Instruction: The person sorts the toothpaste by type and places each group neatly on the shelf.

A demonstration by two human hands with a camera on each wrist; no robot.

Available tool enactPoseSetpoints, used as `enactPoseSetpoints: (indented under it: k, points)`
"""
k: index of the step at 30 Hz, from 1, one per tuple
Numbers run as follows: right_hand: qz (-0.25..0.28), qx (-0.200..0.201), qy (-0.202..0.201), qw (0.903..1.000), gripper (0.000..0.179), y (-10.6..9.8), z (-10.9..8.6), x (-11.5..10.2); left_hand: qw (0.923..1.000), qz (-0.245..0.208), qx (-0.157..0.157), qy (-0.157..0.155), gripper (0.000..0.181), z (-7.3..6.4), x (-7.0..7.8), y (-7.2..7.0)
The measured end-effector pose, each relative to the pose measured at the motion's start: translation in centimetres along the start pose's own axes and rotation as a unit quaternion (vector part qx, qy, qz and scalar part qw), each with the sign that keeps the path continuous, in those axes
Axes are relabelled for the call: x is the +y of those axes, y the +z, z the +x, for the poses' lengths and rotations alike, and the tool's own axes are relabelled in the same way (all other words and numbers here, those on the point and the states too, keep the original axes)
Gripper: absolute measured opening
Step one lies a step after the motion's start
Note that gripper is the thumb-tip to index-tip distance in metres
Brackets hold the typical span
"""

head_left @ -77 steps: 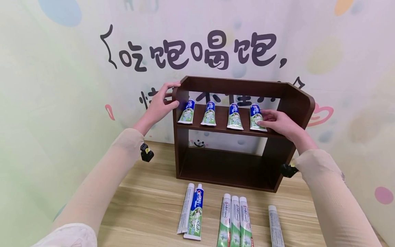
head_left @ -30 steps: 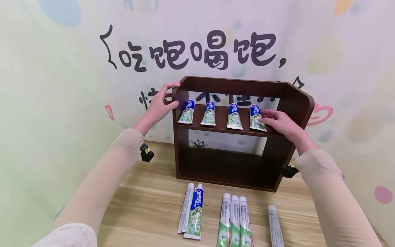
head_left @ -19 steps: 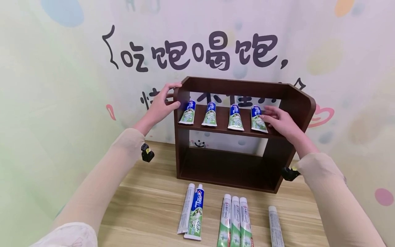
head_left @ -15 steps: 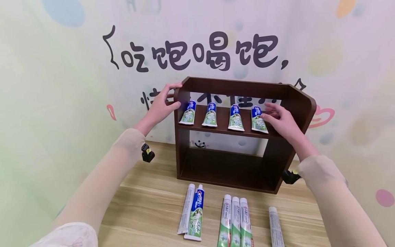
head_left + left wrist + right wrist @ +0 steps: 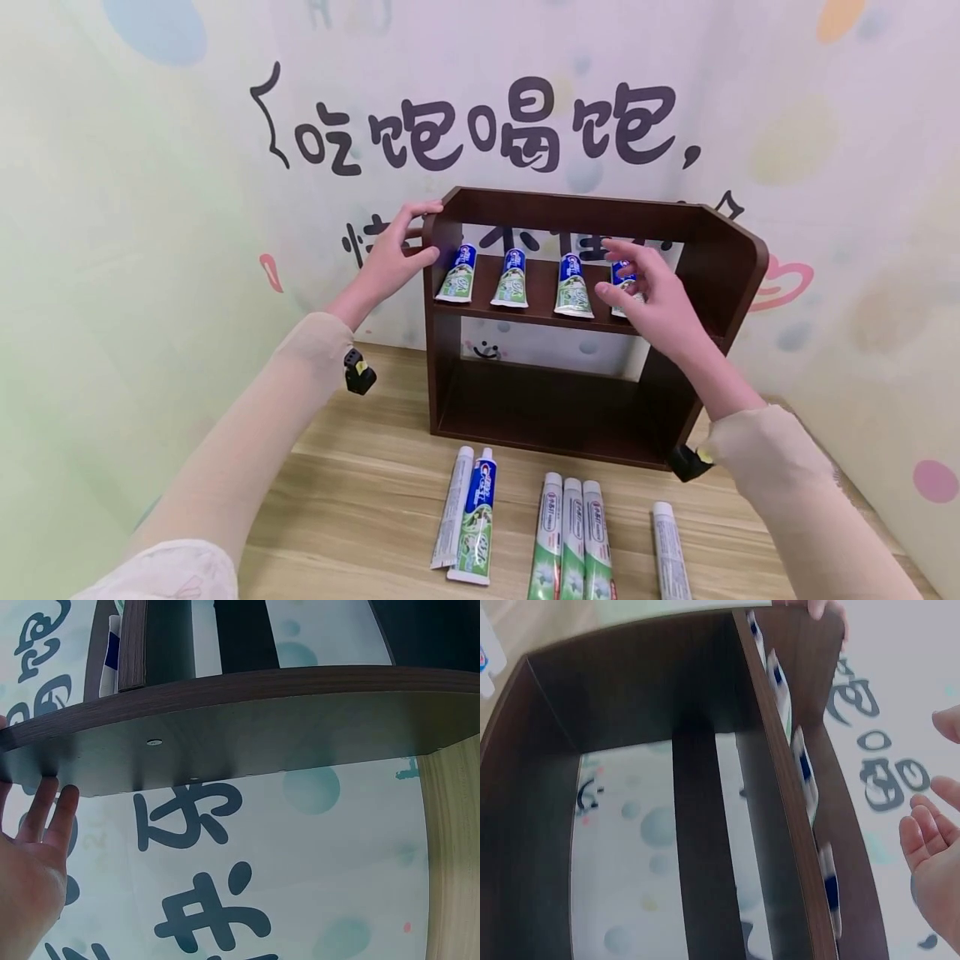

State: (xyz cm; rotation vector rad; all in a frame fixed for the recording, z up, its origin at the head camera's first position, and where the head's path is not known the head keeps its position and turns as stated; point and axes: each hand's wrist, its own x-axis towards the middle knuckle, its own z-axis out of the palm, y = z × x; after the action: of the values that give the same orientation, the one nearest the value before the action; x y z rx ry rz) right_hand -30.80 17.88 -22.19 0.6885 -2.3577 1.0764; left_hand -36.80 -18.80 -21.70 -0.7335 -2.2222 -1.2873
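Several blue, white and green toothpaste tubes (image 5: 573, 287) lie side by side on the upper level of a dark brown two-level rack (image 5: 551, 204). My left hand (image 5: 390, 260) holds the rack's left side panel near its top, with the thumb at the front edge; in the left wrist view, its fingertips touch the panel's outer face. In front of the upper level hovers my right hand (image 5: 660, 312), fingers spread and holding nothing. It partly covers the rightmost toothpaste tube (image 5: 621, 271). The right wrist view shows that hand (image 5: 937, 855) apart from the rack and tubes.
On the wooden table (image 5: 360, 500) before the rack lie a grey tube (image 5: 453, 508) beside a blue-green one (image 5: 476, 521), a row of white-green tubes (image 5: 572, 533), and another grey tube (image 5: 670, 546) at the right. A printed wall cloth (image 5: 480, 50) hangs behind.
My right hand has let go of the rightmost toothpaste tube and moved left and toward me, now overlapping it. The left hand stays on the rack; the tubes keep their places.
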Motion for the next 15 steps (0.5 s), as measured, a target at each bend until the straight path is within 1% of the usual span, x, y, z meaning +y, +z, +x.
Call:
enactPoseSetpoints:
  k: [5,8,15]
  points:
    - [0.022,0.002,-0.044,0.9988,0.056,1.4,-0.9,-1.3,1.0,-0.002,0.0,-0.004,0.053,0.0,-0.2,0.0]
    - [0.036,-0.001,-0.059,0.9976,0.054,2.2,-1.4,-1.9,0.9999,-0.01,-0.003,-0.009,0.053,-0.1,0.2,0.0]
    - [0.044,-0.011,-0.096,0.9944,0.056,4.4,-2.9,-2.2,0.9997,-0.008,-0.011,-0.021,0.053,-1.0,2.9,-0.2]
